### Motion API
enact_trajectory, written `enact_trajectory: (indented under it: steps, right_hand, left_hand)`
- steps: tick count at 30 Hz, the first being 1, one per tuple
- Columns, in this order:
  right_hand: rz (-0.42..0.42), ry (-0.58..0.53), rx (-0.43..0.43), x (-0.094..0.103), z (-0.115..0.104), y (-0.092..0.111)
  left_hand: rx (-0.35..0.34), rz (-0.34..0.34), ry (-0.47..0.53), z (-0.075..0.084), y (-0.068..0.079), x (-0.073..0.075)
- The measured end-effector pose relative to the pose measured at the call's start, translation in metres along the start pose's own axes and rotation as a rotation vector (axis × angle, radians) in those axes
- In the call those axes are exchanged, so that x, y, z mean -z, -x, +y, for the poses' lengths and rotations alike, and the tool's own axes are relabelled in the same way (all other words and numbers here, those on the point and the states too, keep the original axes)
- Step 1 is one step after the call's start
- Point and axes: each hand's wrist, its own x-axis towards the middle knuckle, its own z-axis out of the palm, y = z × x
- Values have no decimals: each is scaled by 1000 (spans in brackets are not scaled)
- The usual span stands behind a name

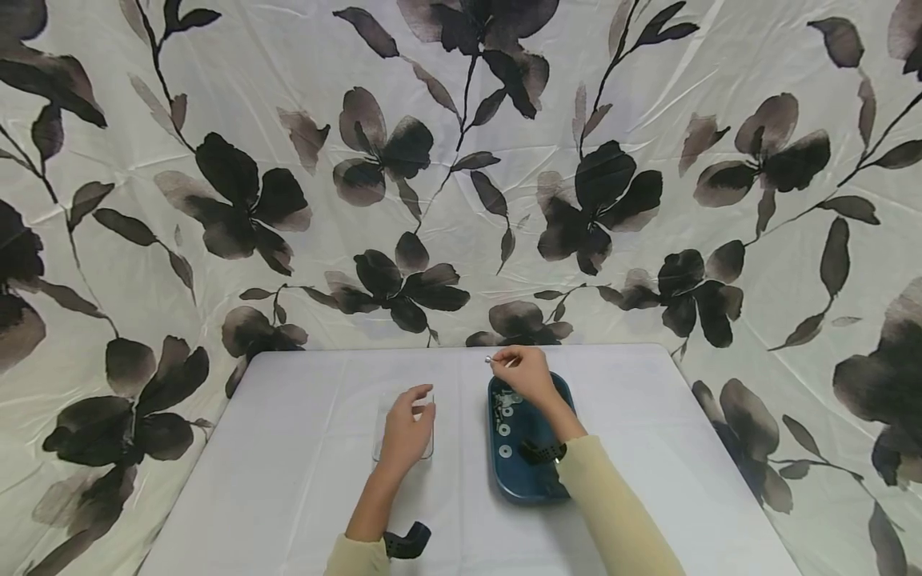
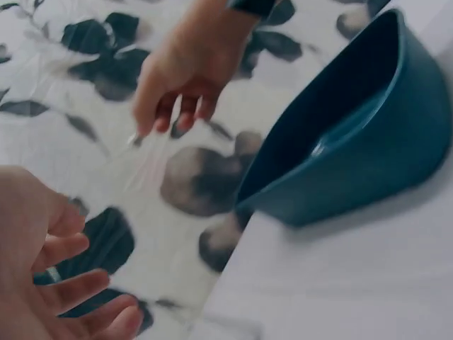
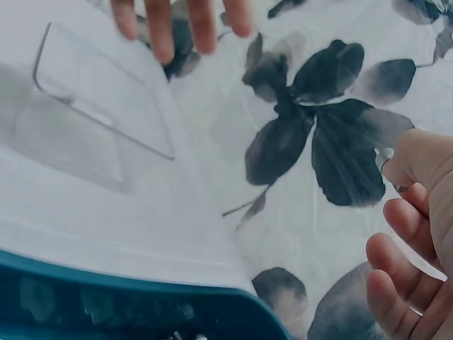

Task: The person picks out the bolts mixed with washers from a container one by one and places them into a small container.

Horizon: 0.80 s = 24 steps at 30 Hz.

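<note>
My right hand (image 1: 527, 374) is raised over the far end of a dark blue tray (image 1: 520, 478). Between thumb and fingertips it pinches a small shiny metal piece (image 1: 488, 359); its exact kind I cannot tell. The left hand (image 1: 405, 432) holds nothing, its fingers loosely bent over a clear, see-through box (image 3: 92, 92) on the table. That hand covers much of the box in the head view. Inside the tray, along its left side, lie several pale washers (image 1: 504, 430) and a cluster of small metal parts (image 1: 510, 398).
A white cloth covers the table (image 1: 288, 464), whose far edge meets a hanging floral cloth (image 1: 504, 200). The tray has raised walls, seen from the side in the left wrist view. Black straps (image 1: 407, 542) sit on both wrists.
</note>
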Motion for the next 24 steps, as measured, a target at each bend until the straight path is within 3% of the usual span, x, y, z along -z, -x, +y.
enact_trajectory:
  steps: [3,9,16,24]
  right_hand:
    - [-6,-28,-3,-2,-6,-1]
    - [-38,-57,12,-11,-13,-5]
    - [-90,-88,-9,-27,-14,-3]
    - [-105,-137,14,-46,-15,-2]
  left_hand:
    - [-5,102,-86,-8,-5,15]
    - [17,156,-221,-36,-9,35]
    - [109,150,-203,-73,2,44]
    - [223,102,-92,-103,7,47]
